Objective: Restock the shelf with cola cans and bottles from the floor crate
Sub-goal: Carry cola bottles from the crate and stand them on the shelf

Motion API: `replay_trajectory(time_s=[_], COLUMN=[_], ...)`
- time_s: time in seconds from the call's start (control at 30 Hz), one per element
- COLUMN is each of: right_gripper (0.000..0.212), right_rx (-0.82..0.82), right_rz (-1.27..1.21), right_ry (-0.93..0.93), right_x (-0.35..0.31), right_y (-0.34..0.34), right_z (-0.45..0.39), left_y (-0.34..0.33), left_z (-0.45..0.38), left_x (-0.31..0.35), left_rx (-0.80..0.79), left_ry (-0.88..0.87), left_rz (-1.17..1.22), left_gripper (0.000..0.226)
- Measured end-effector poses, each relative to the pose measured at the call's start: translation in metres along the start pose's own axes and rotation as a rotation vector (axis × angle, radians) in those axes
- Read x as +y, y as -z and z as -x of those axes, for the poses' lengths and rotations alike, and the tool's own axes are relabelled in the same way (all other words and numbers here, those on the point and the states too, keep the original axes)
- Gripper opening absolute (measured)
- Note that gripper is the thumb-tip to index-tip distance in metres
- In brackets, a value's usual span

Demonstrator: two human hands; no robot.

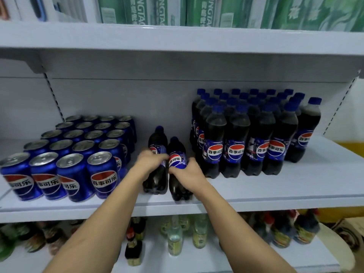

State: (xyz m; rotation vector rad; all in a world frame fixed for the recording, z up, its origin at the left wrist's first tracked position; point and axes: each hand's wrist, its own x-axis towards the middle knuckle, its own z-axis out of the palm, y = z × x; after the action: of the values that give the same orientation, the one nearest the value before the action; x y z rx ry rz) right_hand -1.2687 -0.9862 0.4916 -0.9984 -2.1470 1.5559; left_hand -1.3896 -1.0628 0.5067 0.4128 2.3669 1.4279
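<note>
Two small bottles (167, 164), two hands (149, 162)

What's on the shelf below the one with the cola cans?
On the lower shelf stand blurred glass bottles and dark bottles with red caps. The person's forearms and the cola shelf cover the rest; labels are unreadable.

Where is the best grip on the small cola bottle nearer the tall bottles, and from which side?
Probably around the labelled waist of the small cola bottle, where the right hand grips it now. It stands upright at the shelf edge, so come from the front; the left hand's bottle crowds one flank and the tall bottles stand close on the other.
</note>
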Motion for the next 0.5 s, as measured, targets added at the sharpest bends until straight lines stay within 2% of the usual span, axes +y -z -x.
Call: replay_trajectory(time_s=[0.1, 0.17, 0.27, 0.3, 0.4, 0.43, 0.5], right_gripper=[0.045, 0.052, 0.066, 0.068, 0.07, 0.067, 0.055], right_rx=[-0.066, -0.104, -0.183, -0.205, -0.25, -0.261, -0.264], right_rz=[-0.243, -0.309, -0.401, -0.425, -0.528, -0.575, -0.637], right_ry=[0.061, 0.128, 0.222, 0.245, 0.254, 0.244, 0.238], right_x=[0.016, 0.03, 0.05, 0.055, 0.071, 0.075, 0.084], right_y=[0.016, 0.031, 0.065, 0.079, 0.125, 0.142, 0.178], right_z=[0.033, 0.053, 0.083, 0.094, 0.125, 0.134, 0.149], left_y=[-0.004, -0.011, -0.025, -0.03, -0.056, -0.068, -0.094], left_z=[0.041, 0.069, 0.111, 0.123, 0.153, 0.164, 0.193], left_x=[-0.001, -0.001, 0.006, 0.009, 0.019, 0.024, 0.044], left_rx=[0.1, 0.139, 0.152, 0.144, 0.018, -0.032, -0.105], left_ry=[-0.128, -0.191, -0.195, -0.188, -0.149, -0.158, -0.22], left_rz=[0.155, 0.264, 0.456, 0.515, 0.662, 0.697, 0.73], left_gripper=[0.06, 0.063, 0.052, 0.055, 0.083, 0.084, 0.072])
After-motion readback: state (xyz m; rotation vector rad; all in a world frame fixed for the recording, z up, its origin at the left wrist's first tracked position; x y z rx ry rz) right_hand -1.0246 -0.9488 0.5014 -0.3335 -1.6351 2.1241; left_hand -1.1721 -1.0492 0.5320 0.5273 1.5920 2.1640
